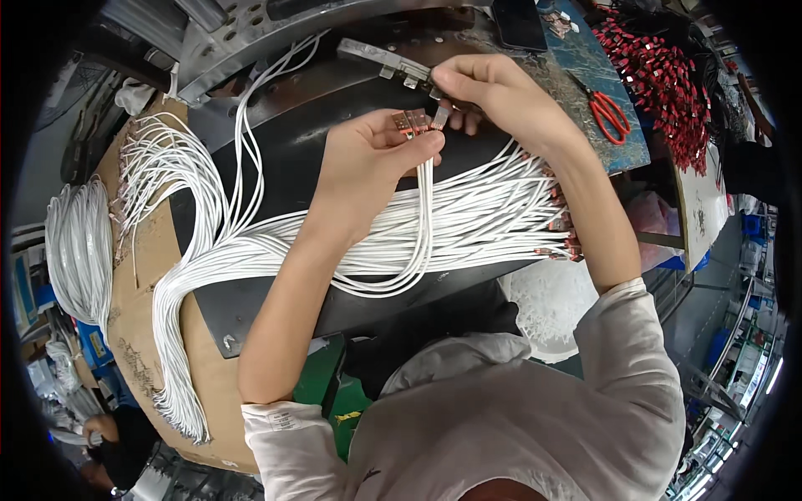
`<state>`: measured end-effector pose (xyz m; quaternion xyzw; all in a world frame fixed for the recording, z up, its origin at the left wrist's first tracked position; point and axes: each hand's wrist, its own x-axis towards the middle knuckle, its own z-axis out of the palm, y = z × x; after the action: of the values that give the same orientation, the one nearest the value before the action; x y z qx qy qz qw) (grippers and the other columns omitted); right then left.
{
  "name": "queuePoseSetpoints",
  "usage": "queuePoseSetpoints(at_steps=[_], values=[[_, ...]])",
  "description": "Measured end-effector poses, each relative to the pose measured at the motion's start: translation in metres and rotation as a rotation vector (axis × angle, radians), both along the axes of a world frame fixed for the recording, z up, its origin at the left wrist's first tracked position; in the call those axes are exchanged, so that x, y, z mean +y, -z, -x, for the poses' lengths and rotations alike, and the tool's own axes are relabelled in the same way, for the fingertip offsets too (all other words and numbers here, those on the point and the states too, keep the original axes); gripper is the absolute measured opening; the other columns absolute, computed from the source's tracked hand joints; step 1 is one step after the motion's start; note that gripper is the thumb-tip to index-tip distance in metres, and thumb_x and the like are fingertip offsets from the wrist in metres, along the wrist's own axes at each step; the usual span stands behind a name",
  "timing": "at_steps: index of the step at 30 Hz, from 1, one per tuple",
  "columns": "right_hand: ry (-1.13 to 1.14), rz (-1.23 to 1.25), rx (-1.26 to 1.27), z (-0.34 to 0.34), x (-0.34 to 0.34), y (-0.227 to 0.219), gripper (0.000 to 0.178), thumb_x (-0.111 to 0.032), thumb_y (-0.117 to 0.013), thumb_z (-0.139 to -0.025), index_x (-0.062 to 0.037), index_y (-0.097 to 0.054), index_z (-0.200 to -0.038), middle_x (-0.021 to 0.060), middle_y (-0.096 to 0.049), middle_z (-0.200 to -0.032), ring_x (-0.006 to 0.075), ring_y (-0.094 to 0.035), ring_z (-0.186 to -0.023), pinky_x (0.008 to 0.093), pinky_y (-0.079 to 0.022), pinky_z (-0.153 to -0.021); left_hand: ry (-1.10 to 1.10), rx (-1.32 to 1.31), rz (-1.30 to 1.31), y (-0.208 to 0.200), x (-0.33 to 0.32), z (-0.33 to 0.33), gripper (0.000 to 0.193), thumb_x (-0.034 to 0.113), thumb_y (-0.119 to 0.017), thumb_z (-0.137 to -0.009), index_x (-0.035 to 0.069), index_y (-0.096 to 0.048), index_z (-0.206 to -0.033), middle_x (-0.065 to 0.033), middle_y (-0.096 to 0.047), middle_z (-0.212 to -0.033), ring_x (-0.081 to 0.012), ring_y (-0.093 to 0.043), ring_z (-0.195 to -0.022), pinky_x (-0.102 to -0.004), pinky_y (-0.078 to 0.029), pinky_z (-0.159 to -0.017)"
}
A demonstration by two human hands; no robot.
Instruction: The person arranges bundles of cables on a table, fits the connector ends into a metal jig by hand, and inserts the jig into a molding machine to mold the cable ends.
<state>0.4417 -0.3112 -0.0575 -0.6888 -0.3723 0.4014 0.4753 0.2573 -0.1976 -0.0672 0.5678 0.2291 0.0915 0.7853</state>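
My left hand (359, 163) pinches several USB plugs (409, 123) side by side between thumb and fingers, their metal ends up. White cables (426, 209) hang from these plugs and loop down over the bundle. Close by on the right, my right hand (501, 96) grips a grey metal bar (386, 62) with small blocks along its lower edge. One more plug (441, 117) shows between the two hands, below the bar; whether it touches the bar I cannot tell. Beneath both hands a thick bundle of white cables (484, 219) lies across the black work surface (251, 313), with connectors at its right end.
Red-handled cutters (608, 117) and a dark phone (518, 23) lie on the worn blue surface. Beyond is a heap of red connectors (660, 83). A metal machine part (259, 54) borders the far side. Cardboard (221, 367) and a white cable coil (79, 250) are left; another person (125, 442) sits lower left.
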Motion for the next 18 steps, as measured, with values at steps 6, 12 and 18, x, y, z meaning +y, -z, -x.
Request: queuePoseSetpoints(at_steps=[6, 12, 18], values=[[-0.04, -0.149, 0.052, 0.008, -0.001, 0.006, 0.033, -0.031, -0.06, -0.108, -0.0006, -0.071, -0.113, 0.0023, -0.068, -0.09, 0.0081, -0.062, -0.075, 0.0241, -0.051, -0.068, 0.006, 0.083, -0.044, -0.004, -0.003, -0.006, 0.019, 0.01, -0.083, -0.09, 0.002, -0.068, -0.098, -0.0073, -0.075, -0.09, -0.0122, -0.071, -0.082, -0.0268, -0.057, -0.079], [-0.043, -0.069, 0.037, 0.009, -0.006, -0.003, 0.033, -0.032, -0.061, -0.107, -0.0013, -0.071, -0.111, 0.0001, -0.068, -0.084, 0.0048, -0.06, -0.072, 0.023, -0.045, -0.06, -0.007, 0.054, -0.034, -0.005, -0.002, -0.005, 0.015, 0.009, -0.079, -0.093, -0.001, -0.069, -0.097, -0.0088, -0.075, -0.091, -0.0123, -0.071, -0.082, -0.0253, -0.056, -0.077], [-0.05, -0.065, -0.008, 0.01, -0.007, -0.007, 0.032, -0.032, -0.063, -0.106, -0.0012, -0.072, -0.11, -0.0004, -0.069, -0.084, 0.0034, -0.061, -0.073, 0.0215, -0.041, -0.058, -0.04, 0.053, -0.016, -0.004, -0.002, -0.003, 0.012, 0.01, -0.076, -0.095, 0.0, -0.07, -0.095, -0.0083, -0.075, -0.091, -0.0115, -0.07, -0.081, -0.0248, -0.056, -0.077]])
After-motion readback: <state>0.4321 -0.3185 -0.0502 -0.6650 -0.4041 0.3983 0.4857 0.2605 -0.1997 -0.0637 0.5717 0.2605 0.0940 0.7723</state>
